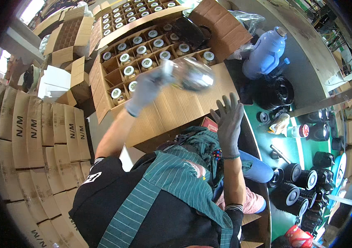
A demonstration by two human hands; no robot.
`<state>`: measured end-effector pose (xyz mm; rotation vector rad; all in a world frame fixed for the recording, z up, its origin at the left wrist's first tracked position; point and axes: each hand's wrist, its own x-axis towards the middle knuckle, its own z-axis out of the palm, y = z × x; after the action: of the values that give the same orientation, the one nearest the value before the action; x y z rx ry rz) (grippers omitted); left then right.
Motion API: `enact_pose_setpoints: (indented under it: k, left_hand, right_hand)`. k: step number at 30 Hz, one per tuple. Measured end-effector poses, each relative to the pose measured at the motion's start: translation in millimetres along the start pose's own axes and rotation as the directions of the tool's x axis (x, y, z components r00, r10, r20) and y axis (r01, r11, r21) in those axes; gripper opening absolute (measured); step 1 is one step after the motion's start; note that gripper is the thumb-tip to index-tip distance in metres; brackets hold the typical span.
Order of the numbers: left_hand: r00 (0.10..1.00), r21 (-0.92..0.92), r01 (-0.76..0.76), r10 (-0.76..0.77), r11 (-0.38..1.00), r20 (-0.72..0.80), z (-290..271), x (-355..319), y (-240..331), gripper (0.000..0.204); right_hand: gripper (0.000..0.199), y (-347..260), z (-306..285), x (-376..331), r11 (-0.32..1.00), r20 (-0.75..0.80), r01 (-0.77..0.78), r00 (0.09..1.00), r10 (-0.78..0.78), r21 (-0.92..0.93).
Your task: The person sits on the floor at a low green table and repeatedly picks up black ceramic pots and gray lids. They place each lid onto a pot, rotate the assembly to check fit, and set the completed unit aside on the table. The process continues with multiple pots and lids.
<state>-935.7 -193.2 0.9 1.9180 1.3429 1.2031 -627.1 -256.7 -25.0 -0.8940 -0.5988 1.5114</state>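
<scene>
My left hand (146, 93), in a grey work glove, grips a clear glass jar (192, 75) by its white-capped end. The jar is tilted, its body pointing right, and both are smeared by motion. They are over the front part of an open carton (98, 89) with cardboard dividers, where several jars with white lids (147, 63) stand upright in the compartments. Its wide front flap (171, 118) lies folded out toward me. Gloved as well, my right hand (229, 124) is raised near that flap's right edge, fingers spread, holding nothing.
Stacked cartons (39, 128) form a wall at left. Another carton of lidded jars (130, 14) stands behind. A black item (190, 33) lies on the carton's back right. At right are a blue thermos flask (267, 53) and a green surface (262, 134) with black round parts (285, 194).
</scene>
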Motion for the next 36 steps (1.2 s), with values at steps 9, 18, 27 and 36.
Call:
enact_pose_setpoints:
  k: [9,18,27,36]
  left_hand:
    - [0.490,0.155,0.724,-0.343,0.672,-0.801,-202.8,-87.2,-176.4,0.051]
    - [0.665,0.600,0.738,-0.485,0.309,-0.568,-206.1,-71.3,-235.2,0.047]
    - [0.794,0.854,0.318,-0.608,0.413,-0.002,-121.6,33.9,-237.4,0.065]
    - [0.367,-0.237,-0.441,0.415,0.866,0.833,335.4,68.1,149.7,0.037]
  right_hand:
    - [0.079,34.2,-74.4,-40.1,0.992,0.005,-0.126,0.992,0.126,0.012]
    - [0.079,42.5,-86.8,-55.5,0.993,-0.050,-0.122,0.991,0.122,-0.003]
    - [0.045,31.8,-115.9,-95.2,0.981,-0.181,-0.069,0.978,0.102,0.181]
    - [0.020,-177.8,-97.1,-240.1,0.430,0.173,0.525,0.758,-0.629,-0.735]
